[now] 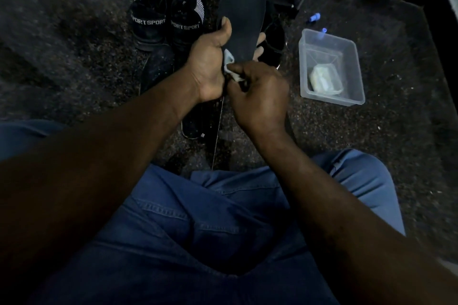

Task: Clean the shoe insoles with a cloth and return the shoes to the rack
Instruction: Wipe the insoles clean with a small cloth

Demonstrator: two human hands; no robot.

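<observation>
Left grip [208,64] clenched round insole [244,5] | right grip [260,99] pinched cloth [229,63] at heel | needed firm heel-to-toe strokes, I reckoned

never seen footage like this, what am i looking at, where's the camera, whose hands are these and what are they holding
There is no machine here. It is one picture from a camera worn on a person's head, looking down at their own two bare hands and their jeans. The left hand grips a dark shoe insole, held upright. The right hand pinches a pale cloth against the insole's lower end. On the dark carpet beyond stand two black shoes marked SPORT. To the right is a clear plastic tub with a pale folded thing inside; I cannot tell what it is.
</observation>
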